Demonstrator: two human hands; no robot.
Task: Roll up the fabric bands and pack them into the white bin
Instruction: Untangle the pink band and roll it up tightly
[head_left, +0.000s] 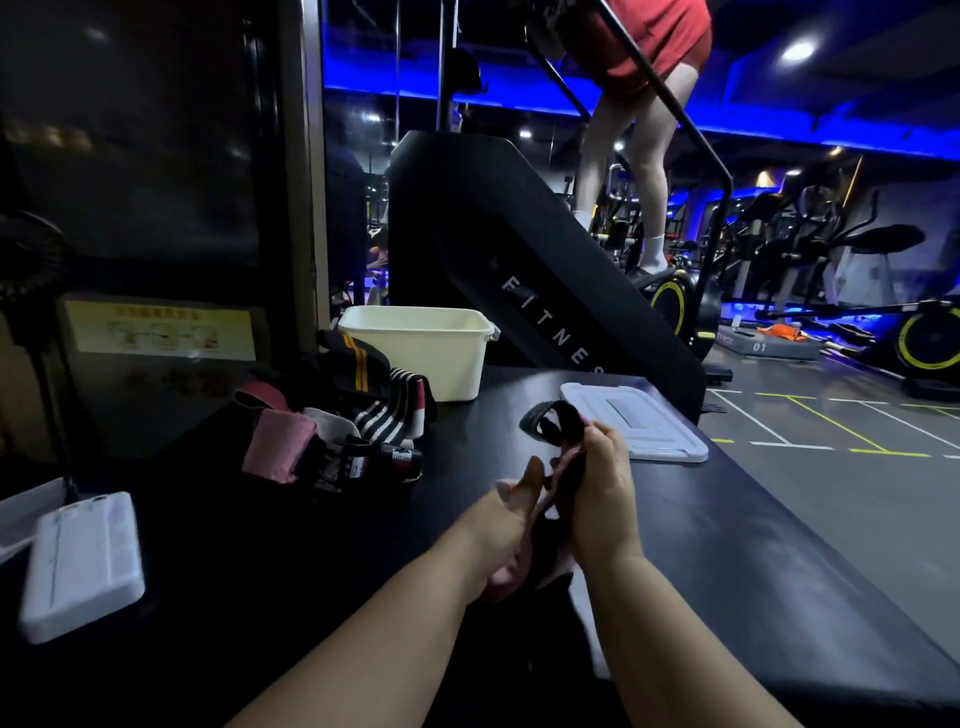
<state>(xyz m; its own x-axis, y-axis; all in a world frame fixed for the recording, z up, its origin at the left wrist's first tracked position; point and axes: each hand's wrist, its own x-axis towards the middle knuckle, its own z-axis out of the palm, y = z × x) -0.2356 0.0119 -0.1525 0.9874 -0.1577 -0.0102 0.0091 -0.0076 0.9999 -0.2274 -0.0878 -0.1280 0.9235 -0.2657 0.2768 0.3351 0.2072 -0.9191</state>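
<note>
A black and pink fabric band (558, 478) stretches between both hands above the dark table (311, 545). My right hand (605, 499) grips its upper part, and a black loop end (545, 423) sticks out above the fingers. My left hand (511, 525) holds the lower part, with the tail hanging down toward me. The white bin (431, 358) stands open at the table's far side. A pile of loose bands (337, 415), pink, black-and-white striped and black with orange stripes, lies left of the bin.
The bin's white lid (636, 428) lies flat on the table right of my hands. A white power bank (83, 564) rests at the near left edge. Behind the table stands a black stair machine (519, 270) with a person on it.
</note>
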